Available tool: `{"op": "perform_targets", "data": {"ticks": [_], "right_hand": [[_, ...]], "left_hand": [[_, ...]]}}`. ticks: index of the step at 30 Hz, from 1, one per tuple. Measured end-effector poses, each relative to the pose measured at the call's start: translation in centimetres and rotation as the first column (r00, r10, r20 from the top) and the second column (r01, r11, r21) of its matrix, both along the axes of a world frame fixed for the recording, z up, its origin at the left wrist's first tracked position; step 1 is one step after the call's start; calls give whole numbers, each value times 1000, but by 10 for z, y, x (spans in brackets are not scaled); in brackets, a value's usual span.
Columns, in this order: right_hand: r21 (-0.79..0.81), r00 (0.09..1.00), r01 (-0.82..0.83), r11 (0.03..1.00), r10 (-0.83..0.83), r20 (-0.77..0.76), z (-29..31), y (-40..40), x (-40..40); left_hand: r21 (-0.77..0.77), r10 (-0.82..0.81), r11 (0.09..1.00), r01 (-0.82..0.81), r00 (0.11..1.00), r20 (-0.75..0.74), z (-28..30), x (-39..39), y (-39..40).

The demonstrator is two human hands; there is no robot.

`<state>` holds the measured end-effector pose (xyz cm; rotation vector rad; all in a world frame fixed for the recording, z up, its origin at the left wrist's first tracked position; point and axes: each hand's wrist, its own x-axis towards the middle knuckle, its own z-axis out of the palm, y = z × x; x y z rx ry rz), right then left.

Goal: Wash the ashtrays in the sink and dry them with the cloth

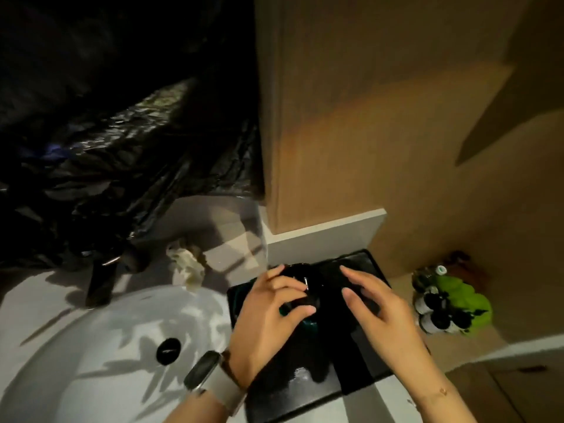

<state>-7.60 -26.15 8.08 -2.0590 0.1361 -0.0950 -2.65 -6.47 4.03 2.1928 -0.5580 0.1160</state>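
A black tray [283, 392] lies on the counter to the right of the white sink [91, 346]. My left hand [268, 319] grips a dark round ashtray [300, 271] over the tray's far part. My right hand [381, 309] hovers just right of it with fingers spread, resting on or just above a dark object that I cannot make out. A crumpled pale cloth [187, 267] lies on the counter behind the sink.
A black faucet [100, 279] stands at the sink's back, and a black drain plug [168, 351] sits in the basin. A black plastic bag [122, 166] fills the upper left. Small bottles with a green item [451, 300] stand at the right by the wooden wall.
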Motion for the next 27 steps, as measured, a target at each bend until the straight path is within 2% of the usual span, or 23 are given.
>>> {"op": "perform_targets", "data": {"ticks": [3,8,12,14,15,18,20,21,25,27], "right_hand": [[36,1000,26,999,-25,-15,-4,-42,3],[66,996,92,994,-91,-18,-10,-85,14],[43,995,83,996,-80,-63,-20,-100,29],[39,996,63,997,-60,-58,-21,-101,36],[27,997,54,998,-53,-52,-21,-101,39],[0,999,24,1000,-24,-36,-18,-96,46],[1,999,13,1000,-13,-31,-16,-90,49],[-2,1000,7,1000,-7,-26,-14,-86,50],[5,1000,-6,1000,6,2,-8,-69,64],[37,999,-23,999,21,44,2,-55,60]], "left_hand": [[76,-103,992,103,995,-3,-13,14,-62],[201,-180,960,196,979,-93,-41,41,-127],[346,-172,916,204,978,-120,-62,53,-141],[461,-151,870,175,984,-90,-70,59,-143],[492,-128,861,126,991,-30,-73,61,-144],[568,-107,805,172,983,-146,-74,64,-146],[584,-111,794,167,985,-131,-68,61,-145],[583,-125,799,148,989,-80,-64,60,-143],[323,4,947,-5,1000,5,-37,61,-112],[149,82,986,-74,995,-54,-16,53,-87]]}}
